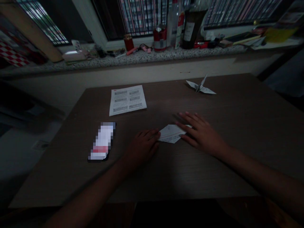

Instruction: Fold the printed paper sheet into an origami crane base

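Note:
A folded piece of printed paper (169, 134), pointed toward its ends, lies flat on the brown table in front of me. My left hand (144, 144) is at its left tip, fingers bent and closed around that corner. Over the paper's right end rests my right hand (198, 131), its fingers spread and partly covering that side. Whether the right fingers press down on the paper I cannot tell. Farther back on the right stands a folded paper crane (200, 87), with neither hand near it.
A phone (102, 141) with a lit, blurred screen lies left of my left hand. Behind it is a flat printed sheet (128, 99). Along the granite windowsill (99, 65) stand a red can (160, 38), a dark bottle (191, 28), a small red jar (128, 42) and other clutter.

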Action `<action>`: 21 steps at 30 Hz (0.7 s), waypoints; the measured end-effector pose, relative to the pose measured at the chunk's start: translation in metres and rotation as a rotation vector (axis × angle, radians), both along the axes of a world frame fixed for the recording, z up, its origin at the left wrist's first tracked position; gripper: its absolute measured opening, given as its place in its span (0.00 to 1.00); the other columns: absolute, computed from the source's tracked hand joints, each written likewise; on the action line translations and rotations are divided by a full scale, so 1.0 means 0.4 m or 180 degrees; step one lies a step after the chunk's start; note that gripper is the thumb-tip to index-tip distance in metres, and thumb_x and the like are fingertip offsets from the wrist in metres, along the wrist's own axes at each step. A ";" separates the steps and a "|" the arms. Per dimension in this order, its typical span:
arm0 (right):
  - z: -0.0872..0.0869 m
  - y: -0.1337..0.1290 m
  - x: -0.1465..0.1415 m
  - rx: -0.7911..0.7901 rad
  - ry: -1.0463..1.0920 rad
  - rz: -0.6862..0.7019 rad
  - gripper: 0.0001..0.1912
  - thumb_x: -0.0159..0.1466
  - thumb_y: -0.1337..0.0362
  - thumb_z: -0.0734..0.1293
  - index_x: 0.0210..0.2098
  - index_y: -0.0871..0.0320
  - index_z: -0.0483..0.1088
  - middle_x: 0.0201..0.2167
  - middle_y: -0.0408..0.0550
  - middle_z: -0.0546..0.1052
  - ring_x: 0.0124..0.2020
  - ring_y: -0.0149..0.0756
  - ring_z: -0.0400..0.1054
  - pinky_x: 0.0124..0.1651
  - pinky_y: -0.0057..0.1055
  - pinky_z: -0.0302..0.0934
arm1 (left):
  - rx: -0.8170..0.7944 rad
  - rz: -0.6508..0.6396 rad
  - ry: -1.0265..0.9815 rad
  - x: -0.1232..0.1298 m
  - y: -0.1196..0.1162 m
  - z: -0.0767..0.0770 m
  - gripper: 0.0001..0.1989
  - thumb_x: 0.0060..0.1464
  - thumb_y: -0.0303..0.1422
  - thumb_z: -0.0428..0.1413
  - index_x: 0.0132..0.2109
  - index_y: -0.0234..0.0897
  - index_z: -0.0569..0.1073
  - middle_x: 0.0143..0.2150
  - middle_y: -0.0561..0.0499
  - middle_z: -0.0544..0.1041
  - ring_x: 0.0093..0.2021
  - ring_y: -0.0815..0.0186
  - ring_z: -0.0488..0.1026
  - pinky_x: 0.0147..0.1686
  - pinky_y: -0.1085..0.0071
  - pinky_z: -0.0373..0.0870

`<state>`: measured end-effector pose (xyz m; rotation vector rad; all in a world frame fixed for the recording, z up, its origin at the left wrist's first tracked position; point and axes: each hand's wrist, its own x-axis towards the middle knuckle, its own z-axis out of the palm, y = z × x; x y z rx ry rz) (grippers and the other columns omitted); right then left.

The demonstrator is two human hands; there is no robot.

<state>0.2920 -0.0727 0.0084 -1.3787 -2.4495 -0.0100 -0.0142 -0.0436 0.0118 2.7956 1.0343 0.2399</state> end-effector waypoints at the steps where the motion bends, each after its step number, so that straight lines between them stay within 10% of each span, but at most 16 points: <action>1: 0.010 0.001 -0.004 0.0059 -0.0013 0.0079 0.29 0.74 0.54 0.62 0.72 0.47 0.59 0.76 0.50 0.52 0.77 0.53 0.43 0.74 0.62 0.45 | 0.0014 0.0015 -0.0031 0.004 0.004 0.005 0.20 0.70 0.34 0.52 0.65 0.36 0.71 0.67 0.42 0.71 0.64 0.54 0.70 0.63 0.53 0.68; 10: -0.016 0.021 0.010 -0.0004 0.0071 0.0597 0.19 0.73 0.59 0.65 0.62 0.50 0.73 0.72 0.51 0.62 0.73 0.52 0.54 0.70 0.60 0.55 | 0.0003 -0.0268 0.0195 0.024 0.056 0.044 0.14 0.67 0.34 0.57 0.56 0.36 0.75 0.57 0.43 0.76 0.54 0.53 0.75 0.53 0.55 0.75; 21: -0.058 0.023 0.018 -0.0399 0.0680 0.0732 0.20 0.73 0.63 0.64 0.63 0.53 0.70 0.64 0.53 0.74 0.63 0.46 0.69 0.63 0.48 0.68 | 0.0060 -0.0670 -0.0236 0.011 0.063 0.003 0.14 0.73 0.33 0.49 0.57 0.35 0.75 0.58 0.42 0.78 0.56 0.57 0.76 0.54 0.58 0.76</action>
